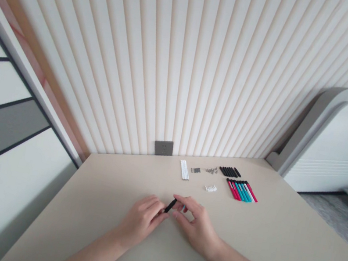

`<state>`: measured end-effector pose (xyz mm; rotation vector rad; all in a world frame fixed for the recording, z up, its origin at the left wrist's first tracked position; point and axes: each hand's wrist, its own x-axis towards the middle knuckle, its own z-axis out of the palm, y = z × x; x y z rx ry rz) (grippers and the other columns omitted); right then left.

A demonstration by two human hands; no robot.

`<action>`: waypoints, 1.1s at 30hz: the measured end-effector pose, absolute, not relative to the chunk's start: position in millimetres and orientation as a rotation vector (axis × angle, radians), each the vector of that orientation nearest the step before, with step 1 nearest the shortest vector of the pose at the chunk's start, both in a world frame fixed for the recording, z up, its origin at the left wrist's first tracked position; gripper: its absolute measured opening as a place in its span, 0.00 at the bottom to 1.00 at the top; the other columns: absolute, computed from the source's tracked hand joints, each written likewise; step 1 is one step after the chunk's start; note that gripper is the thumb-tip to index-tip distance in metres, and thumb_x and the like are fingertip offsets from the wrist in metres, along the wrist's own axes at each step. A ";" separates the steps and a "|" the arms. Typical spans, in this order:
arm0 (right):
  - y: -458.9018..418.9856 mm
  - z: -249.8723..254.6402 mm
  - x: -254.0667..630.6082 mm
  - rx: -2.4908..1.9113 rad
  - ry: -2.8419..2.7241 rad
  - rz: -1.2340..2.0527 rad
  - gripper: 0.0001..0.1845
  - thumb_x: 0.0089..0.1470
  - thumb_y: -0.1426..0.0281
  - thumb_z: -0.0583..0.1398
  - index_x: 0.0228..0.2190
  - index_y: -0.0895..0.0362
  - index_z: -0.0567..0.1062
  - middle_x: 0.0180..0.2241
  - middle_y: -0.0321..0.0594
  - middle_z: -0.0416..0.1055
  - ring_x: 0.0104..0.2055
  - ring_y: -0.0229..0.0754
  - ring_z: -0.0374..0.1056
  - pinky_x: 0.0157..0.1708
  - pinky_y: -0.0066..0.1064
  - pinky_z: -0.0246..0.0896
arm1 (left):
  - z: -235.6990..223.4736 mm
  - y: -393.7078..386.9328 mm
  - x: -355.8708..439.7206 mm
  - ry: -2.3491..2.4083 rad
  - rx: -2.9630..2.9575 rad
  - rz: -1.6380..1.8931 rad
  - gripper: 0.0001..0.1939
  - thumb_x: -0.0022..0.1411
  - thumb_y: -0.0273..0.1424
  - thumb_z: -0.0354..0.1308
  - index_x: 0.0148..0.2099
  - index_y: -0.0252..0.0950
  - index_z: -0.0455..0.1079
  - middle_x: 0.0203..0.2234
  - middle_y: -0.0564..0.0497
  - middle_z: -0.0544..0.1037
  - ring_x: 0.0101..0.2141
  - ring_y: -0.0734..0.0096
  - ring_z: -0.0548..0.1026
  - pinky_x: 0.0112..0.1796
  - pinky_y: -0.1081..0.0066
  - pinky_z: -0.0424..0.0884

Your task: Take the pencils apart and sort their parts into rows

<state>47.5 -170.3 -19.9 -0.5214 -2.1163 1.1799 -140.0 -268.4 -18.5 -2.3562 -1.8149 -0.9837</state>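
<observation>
Low over the middle of the table, my left hand pinches the lower end of a short black pen barrel, which is tilted up to the right. My right hand is beside it, its index fingertip at the barrel's upper end and its thumb apart below. A small teal pen part shows among the curled fingers of my right hand; most of it is hidden. Beyond my right hand lies a small group of white pieces.
White refill-like sticks, small grey springs, metal pieces and black barrels lie along the back of the table. Red, teal and white pen bodies lie at right. A wall socket is behind.
</observation>
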 end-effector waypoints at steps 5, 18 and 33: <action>-173.4 -10.6 47.5 -0.511 -2.180 1.199 0.08 0.59 0.72 0.61 0.41 0.53 0.77 0.38 0.38 0.75 0.41 0.41 0.69 0.44 0.32 0.64 | -17.4 -268.1 -138.8 -1.694 -2.421 -0.956 0.06 0.70 0.30 0.53 0.37 0.37 0.65 0.28 0.52 0.73 0.31 0.68 0.70 0.33 0.70 0.67; -135.6 -13.5 56.3 -0.925 -1.945 1.043 0.23 0.64 0.59 0.52 0.56 0.56 0.69 0.33 0.39 0.72 0.33 0.41 0.64 0.28 0.28 0.60 | -0.4 -265.5 -132.2 -1.757 -2.596 -0.627 0.22 0.65 0.24 0.55 0.60 0.39 0.65 0.57 0.46 0.70 0.57 0.56 0.66 0.57 0.53 0.65; 3.1 -9.7 143.4 -1.339 -1.993 0.172 0.20 0.60 0.60 0.53 0.45 0.56 0.77 0.34 0.47 0.76 0.39 0.49 0.68 0.43 0.40 0.61 | -11.1 -266.3 -133.4 -1.792 -2.513 -0.772 0.04 0.66 0.26 0.56 0.41 0.38 0.71 0.36 0.50 0.76 0.41 0.63 0.73 0.46 0.61 0.71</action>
